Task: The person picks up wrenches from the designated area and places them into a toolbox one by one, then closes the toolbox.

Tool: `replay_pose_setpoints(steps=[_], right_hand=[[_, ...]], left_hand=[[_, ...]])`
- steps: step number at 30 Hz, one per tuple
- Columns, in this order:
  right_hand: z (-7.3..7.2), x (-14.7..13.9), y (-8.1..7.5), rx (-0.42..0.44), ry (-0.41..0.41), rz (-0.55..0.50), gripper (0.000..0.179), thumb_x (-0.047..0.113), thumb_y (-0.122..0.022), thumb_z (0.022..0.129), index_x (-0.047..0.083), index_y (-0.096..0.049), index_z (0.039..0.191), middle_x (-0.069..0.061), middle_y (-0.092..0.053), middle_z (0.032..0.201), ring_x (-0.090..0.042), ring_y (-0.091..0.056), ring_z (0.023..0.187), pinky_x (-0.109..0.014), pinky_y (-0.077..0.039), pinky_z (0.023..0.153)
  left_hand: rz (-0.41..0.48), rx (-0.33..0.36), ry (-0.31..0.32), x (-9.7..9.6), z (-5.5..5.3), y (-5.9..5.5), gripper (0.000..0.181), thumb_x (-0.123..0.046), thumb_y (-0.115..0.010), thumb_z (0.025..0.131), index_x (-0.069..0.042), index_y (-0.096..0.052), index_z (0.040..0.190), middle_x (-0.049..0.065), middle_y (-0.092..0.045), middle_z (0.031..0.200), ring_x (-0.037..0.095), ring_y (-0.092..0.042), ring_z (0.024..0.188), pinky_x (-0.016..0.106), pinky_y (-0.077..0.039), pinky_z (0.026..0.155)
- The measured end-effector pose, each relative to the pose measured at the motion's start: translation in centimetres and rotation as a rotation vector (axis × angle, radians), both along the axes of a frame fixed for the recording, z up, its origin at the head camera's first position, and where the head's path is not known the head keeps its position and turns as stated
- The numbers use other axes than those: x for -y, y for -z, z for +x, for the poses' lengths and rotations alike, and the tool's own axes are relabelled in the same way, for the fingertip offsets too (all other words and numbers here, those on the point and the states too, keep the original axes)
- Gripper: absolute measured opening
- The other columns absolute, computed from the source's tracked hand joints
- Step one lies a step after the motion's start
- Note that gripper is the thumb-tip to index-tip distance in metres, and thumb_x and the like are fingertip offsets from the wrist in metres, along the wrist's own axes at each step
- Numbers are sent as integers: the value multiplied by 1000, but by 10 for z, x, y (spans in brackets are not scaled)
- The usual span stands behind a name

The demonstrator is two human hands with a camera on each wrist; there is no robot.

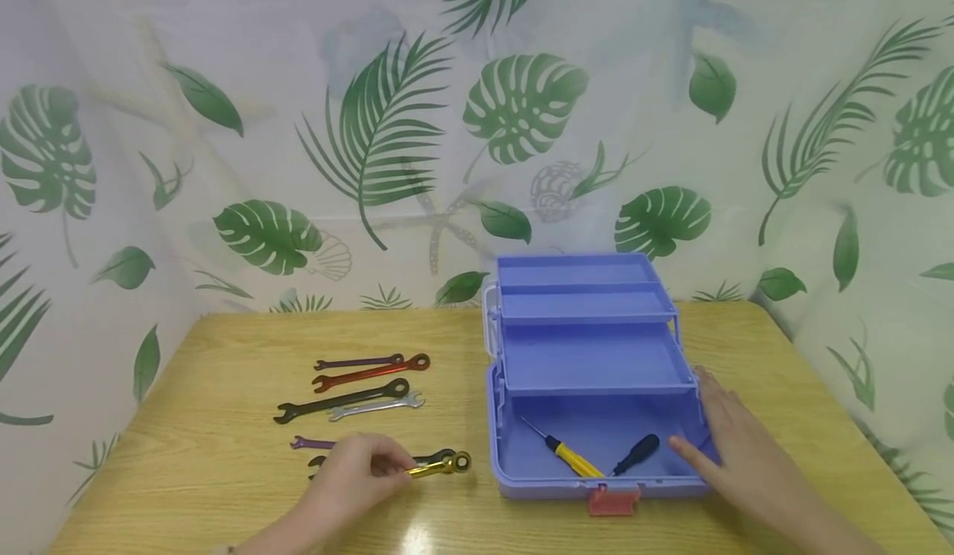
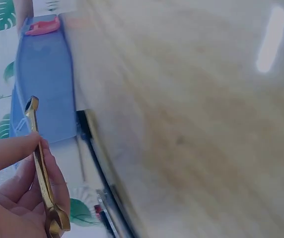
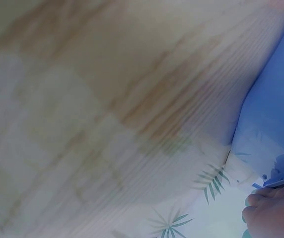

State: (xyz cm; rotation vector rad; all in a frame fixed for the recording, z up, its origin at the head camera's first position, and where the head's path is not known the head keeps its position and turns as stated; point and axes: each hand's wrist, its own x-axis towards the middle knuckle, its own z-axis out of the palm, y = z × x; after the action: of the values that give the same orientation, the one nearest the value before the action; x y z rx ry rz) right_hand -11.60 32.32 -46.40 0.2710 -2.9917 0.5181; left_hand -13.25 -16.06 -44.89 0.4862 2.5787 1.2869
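Note:
My left hand (image 1: 358,476) pinches a gold combination wrench (image 1: 440,466) between thumb and fingers, just above the table. In the left wrist view, this wrench's ring end (image 2: 32,105) points toward the toolbox and its open end lies near the palm. A blue toolbox (image 1: 596,489) stands open at the right, its trays raised. My right hand (image 1: 753,456) rests on the toolbox's right side wall, fingers extended and thumb over the rim. Inside the bottom lie a yellow screwdriver (image 1: 575,459) and a black screwdriver (image 1: 637,454).
Left of the toolbox lie several wrenches: red (image 1: 368,374), black (image 1: 339,402), silver (image 1: 376,407), and purple ones (image 1: 358,363). Another dark wrench (image 1: 436,457) lies partly behind my left hand. A pink latch (image 1: 614,502) hangs at the toolbox's front. A leaf-patterned curtain (image 1: 417,273) borders the wooden table.

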Motion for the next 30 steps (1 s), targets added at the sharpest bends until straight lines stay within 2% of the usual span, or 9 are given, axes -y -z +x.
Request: replay_pose_setpoints(steps=[4, 10, 14, 19, 26, 30], right_hand=[[0, 0, 0, 9, 2, 2, 100, 47, -63, 105, -9, -7, 166, -39, -23, 168, -62, -32, 150, -73, -24, 124], [0, 0, 1, -7, -7, 4, 99, 46, -64, 104, -9, -8, 166, -39, -24, 167, -60, -31, 151, -63, -15, 131], [0, 0, 1, -13, -10, 3, 99, 45, -64, 105, -9, -7, 166, -39, -23, 168, -60, -31, 151, -59, -10, 133], [-1, -1, 2, -22, -7, 10, 100, 46, -64, 104, -8, -7, 167, -39, -22, 168, -61, -32, 150, -62, -15, 132], [-2, -2, 4, -22, -11, 15, 101, 46, -64, 104, -8, -6, 167, -39, -23, 168, -60, -31, 151, -62, -15, 132], [-1, -3, 6, -59, -21, 12, 100, 44, -65, 104, -8, -8, 167, -39, -25, 168, -60, -33, 150, -50, -6, 135]], left_hand=[[5, -5, -9, -3, -4, -9, 8, -1, -84, 87, -7, -81, 90, 1, -77, 86, 2, -63, 72, 17, -55, 65], [-38, -22, -35, -9, -9, -24, 6, -7, -84, 89, -11, -81, 91, -3, -75, 86, 5, -63, 76, 17, -54, 67], [-30, -53, -31, -15, -16, -35, 5, -8, -84, 90, -11, -81, 92, -2, -76, 87, 7, -65, 78, 18, -56, 69], [-4, -71, -4, -25, -27, -47, 4, -8, -82, 92, -10, -82, 95, 1, -78, 91, 8, -67, 81, 19, -57, 70], [-13, -131, 30, -44, -44, -56, 5, -7, -81, 92, -9, -83, 96, 3, -79, 89, 7, -68, 79, 21, -57, 70], [-15, -158, 42, -56, -52, -58, 5, -5, -80, 93, -9, -83, 96, 4, -80, 90, 7, -68, 80, 20, -58, 71]])
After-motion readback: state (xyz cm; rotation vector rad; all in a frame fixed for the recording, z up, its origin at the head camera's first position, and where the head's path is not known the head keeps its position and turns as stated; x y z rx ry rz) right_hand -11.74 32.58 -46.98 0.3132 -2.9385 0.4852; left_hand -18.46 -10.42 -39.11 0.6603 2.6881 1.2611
